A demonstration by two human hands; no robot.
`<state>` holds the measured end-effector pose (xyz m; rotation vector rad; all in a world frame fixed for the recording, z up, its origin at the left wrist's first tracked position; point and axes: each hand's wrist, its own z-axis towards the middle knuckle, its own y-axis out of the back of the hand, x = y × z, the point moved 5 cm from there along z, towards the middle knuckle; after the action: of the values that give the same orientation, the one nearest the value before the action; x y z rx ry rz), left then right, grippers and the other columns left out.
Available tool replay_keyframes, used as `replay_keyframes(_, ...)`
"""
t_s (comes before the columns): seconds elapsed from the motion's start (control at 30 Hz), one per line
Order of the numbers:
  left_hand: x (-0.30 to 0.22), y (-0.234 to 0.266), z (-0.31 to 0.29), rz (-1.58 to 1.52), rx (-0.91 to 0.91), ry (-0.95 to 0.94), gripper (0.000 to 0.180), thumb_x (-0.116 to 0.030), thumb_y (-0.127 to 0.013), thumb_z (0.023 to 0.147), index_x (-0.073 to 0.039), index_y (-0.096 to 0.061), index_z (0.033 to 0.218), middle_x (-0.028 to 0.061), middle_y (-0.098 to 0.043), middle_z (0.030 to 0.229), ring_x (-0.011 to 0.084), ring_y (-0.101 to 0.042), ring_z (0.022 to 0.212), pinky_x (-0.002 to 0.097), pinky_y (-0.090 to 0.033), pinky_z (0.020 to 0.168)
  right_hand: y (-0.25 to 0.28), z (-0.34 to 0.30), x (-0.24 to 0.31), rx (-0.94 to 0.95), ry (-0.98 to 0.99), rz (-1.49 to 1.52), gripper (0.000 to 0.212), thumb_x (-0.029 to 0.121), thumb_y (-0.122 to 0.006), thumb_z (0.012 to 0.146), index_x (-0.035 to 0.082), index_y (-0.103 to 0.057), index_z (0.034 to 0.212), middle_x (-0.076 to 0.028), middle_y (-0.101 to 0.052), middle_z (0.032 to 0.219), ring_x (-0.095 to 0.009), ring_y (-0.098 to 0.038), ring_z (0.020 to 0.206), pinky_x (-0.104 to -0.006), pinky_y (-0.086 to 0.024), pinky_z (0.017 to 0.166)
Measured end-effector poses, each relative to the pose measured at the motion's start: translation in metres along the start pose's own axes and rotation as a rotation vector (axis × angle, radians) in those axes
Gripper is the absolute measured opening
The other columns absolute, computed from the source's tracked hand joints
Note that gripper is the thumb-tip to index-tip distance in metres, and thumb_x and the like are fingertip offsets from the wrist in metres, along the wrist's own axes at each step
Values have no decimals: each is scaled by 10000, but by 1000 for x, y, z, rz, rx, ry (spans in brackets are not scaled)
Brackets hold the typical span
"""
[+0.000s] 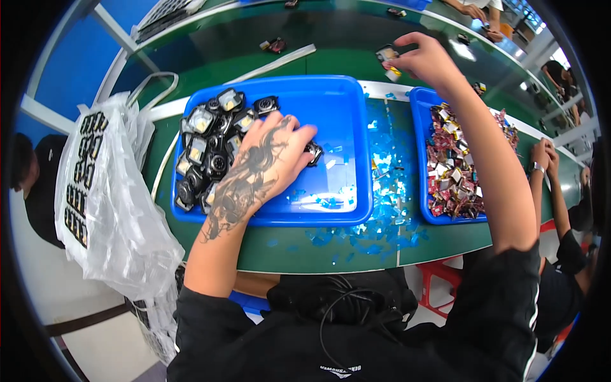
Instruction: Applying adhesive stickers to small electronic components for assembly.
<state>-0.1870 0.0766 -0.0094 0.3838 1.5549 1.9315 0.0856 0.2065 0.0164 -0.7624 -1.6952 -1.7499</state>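
My left hand (270, 156) reaches into a blue tray (368, 153), its fingers bent around a small black watch case (314, 153); part of that case is hidden by the hand. Black watch cases (216, 165), some showing pale square insides, are heaped at the tray's left side. Farther off to the right, my right hand (423, 60) is raised above the green work surface. Its thumb and fingers pinch another small dark watch part (386, 54), with a yellow piece (393, 74) at its lower end.
A second blue tray (423, 191) holds many small reddish and silvery parts (455, 172). Blue film scraps (388, 191) lie between the trays. Clear plastic bags (121, 210) hang at left. Other people's hands (474, 11) work at far right; a red stool (439, 286) stands below.
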Motion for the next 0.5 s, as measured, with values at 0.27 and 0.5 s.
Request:
replay_keyframes(0.27, 0, 0, -2, 26, 137, 33, 370, -310, -713, 803, -65, -639, 1070, 107, -596, 1038, 300, -518, 1079, 417, -424, 932, -32, 60, -54, -119, -19, -381, 425, 155, -784, 725, 54, -627, 1107, -146, -674, 991, -320, -645, 981, -394, -511, 851)
replay_keyframes(0.5, 4, 1, 2, -97, 113, 101, 294, -213, -727, 799, -55, -596, 1009, 110, -576, 1035, 310, -551, 1018, 412, -462, 881, -19, -53, 35, 219, 392, -302, 268, 220, -752, 778, 33, -674, 953, -138, -652, 893, -292, -632, 869, -389, -505, 780)
